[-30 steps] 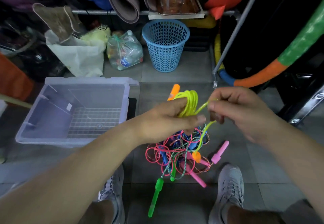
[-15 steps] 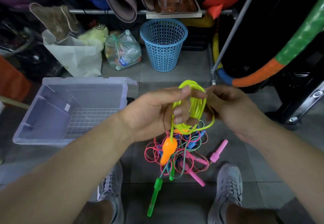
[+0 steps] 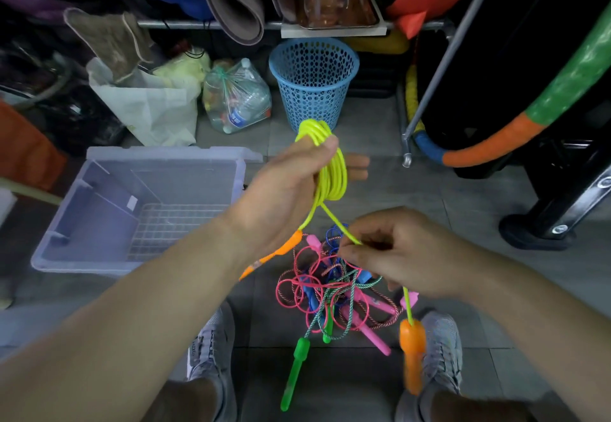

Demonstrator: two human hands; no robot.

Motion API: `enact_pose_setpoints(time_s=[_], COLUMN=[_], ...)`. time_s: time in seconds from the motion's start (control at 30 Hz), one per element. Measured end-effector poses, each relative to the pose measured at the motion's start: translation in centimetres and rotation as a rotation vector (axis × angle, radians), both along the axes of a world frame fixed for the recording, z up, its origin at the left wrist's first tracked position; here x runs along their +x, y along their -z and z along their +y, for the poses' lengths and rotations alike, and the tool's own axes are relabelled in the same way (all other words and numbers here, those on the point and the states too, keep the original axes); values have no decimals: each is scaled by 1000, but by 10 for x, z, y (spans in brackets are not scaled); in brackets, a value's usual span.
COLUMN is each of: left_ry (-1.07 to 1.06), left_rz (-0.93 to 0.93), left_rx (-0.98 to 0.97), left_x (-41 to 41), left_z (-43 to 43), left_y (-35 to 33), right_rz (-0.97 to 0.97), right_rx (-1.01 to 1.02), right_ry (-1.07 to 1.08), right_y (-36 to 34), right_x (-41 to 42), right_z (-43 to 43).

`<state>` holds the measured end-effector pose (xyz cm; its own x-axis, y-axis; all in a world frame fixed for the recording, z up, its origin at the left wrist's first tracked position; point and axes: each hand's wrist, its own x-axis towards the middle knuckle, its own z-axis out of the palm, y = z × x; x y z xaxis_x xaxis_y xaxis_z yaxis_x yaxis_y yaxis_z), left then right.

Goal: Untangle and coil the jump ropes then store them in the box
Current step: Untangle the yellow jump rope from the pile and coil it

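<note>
- Neon yellow-green plastic jump rope (image 3: 331,170): wound in several loops into a coil, held in the air above the middle of the floor. Two strands leave the coil's lower end.
- Left hand (image 3: 284,190): fingers and thumb closed round the coil, with the thumb on its upper part.
- Right hand (image 3: 408,256): below and right of the coil, fingertips pinched together on one loose yellow strand.
- First orange plastic handle (image 3: 281,251): on the end of the other strand, hanging slantwise just under the left wrist.
- Second orange plastic handle (image 3: 412,345): hangs upright on the strand that runs down from the right hand, in front of the right shoe; blurred.
- Tangle of jump ropes (image 3: 330,286): pink, blue and braided multicolour cords knotted together on the grey tiled floor (image 3: 463,210), between the feet and below both hands. A green handle (image 3: 296,368) sticks out toward the near edge of the floor, and pink handles (image 3: 375,340) lie to the right.
- Clear plastic storage box (image 3: 109,210): open, on the floor left of the hands, with a white wire grid on its bottom. No rope is in it.
- Grey sports shoes (image 3: 211,349): one on each side of the tangle, at the near edge.
- Light-blue perforated plastic basket (image 3: 314,78): upright at the far edge of the floor, beyond the coil.
- Knotted clear bag of plastic bottles (image 3: 236,97): just left of the basket.
- White paper sack (image 3: 148,107): left of the bag of bottles.
- Foam-wrapped hoop in green, orange and blue (image 3: 496,137): at the far right.
</note>
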<state>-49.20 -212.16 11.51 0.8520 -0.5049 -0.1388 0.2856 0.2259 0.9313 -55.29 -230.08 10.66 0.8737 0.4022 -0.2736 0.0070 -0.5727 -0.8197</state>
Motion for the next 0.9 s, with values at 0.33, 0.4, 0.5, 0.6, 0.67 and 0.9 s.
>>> enact_pose_setpoints(time_s=[0.33, 0.4, 0.5, 0.6, 0.67, 0.9], left_ry=[366, 380, 369, 410, 434, 437], left_rz=[-314, -313, -165, 44, 198, 384], left_rx=[631, 651, 488, 256, 134, -62], left_x=[-10, -7, -6, -7, -7, -4], left_z=[4, 6, 6, 5, 6, 8], left_y=[16, 16, 11, 6, 1, 3], right_rz=[-103, -172, -224, -246, -168, 2], right_rx=[251, 244, 197, 176, 242, 379], right_ry=[313, 385, 447, 462, 455, 396], right_y=[-5, -5, -2, 0, -3, -8], right_x=[15, 16, 16, 17, 15, 10], right_z=[-20, -23, -25, -20, -16, -13])
